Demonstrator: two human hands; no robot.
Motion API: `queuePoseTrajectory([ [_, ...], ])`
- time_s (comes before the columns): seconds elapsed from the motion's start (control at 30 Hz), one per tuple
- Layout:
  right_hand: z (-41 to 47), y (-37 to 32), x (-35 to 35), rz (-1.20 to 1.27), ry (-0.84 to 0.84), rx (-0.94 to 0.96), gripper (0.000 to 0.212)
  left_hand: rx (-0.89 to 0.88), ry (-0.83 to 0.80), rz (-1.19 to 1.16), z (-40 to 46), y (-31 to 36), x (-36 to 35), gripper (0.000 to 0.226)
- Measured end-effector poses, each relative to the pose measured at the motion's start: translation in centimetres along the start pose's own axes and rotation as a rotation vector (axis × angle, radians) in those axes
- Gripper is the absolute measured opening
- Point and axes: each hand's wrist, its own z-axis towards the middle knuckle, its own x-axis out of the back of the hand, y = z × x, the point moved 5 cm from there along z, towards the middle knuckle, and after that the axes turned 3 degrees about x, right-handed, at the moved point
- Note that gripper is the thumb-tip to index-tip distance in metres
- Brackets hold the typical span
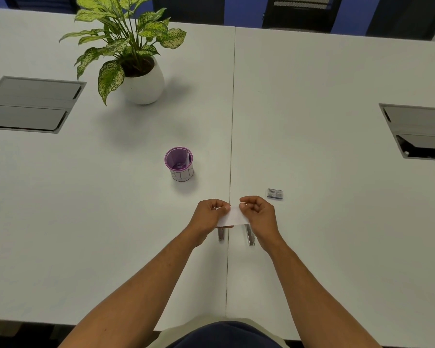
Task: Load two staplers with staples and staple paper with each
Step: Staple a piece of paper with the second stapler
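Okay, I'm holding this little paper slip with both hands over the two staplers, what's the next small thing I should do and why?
Probably lower the small white paper slip toward one of the two silver metal staplers and feed an edge into its mouth. The left hand and right hand each pinch an end of the slip, and both staplers, the other on the left, lie just beneath on the white table.

Two staplers, one paper slip, one staple box, one purple cup, one potted plant, two cable hatches, two hands.
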Motion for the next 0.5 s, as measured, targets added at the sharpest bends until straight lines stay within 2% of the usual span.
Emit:
queuePoseTrajectory([
  [0.2,-0.11,-0.01,-0.61,0.005,0.026,0.021,0.013,-0.009,0.042,-0.023,-0.17,0.30,-0.03,0.010],
  [0.5,-0.46,0.11,-0.73,0.003,0.010,-0.004,0.014,-0.045,0.050,0.125,-0.23,0.28,0.20,0.012],
])
